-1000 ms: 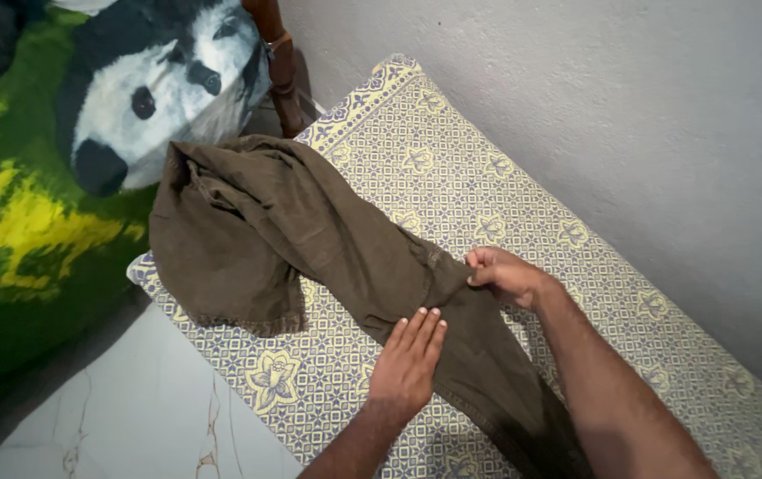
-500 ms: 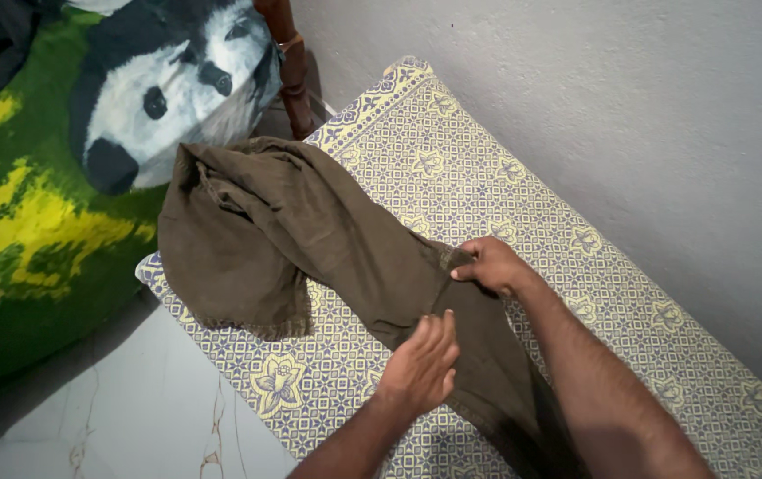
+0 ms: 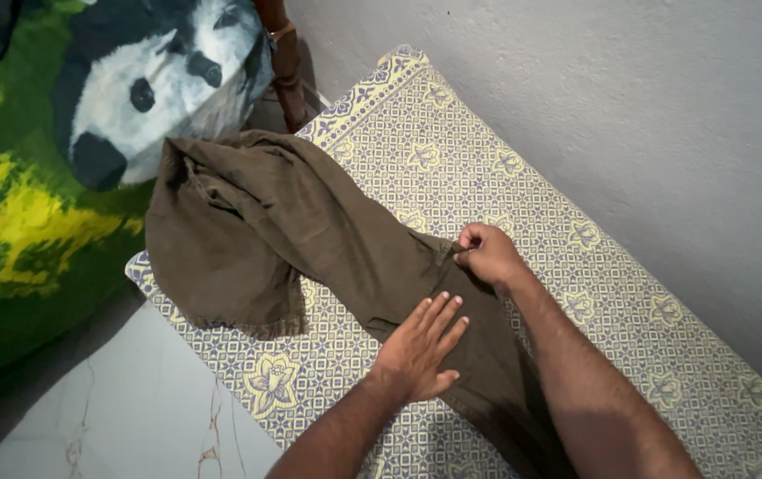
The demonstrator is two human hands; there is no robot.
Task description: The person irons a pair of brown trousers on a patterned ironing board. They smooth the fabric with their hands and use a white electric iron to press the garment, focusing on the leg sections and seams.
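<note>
A pair of olive-brown trousers lies stretched across a patterned blue and yellow mat, its legs bunched at the upper left with a frayed hem. My left hand rests flat on the cloth, fingers spread, near the mat's front edge. My right hand pinches the far edge of the trousers between thumb and fingers.
A grey plastered wall runs along the mat's far side. A green and yellow blanket with a panda print lies at the left. A brown wooden post stands at the mat's top corner. Pale marble floor shows at the lower left.
My left hand, curled on the cloth half a second ago, now lies flat with fingers spread. My right hand stays pinched on the far edge.
</note>
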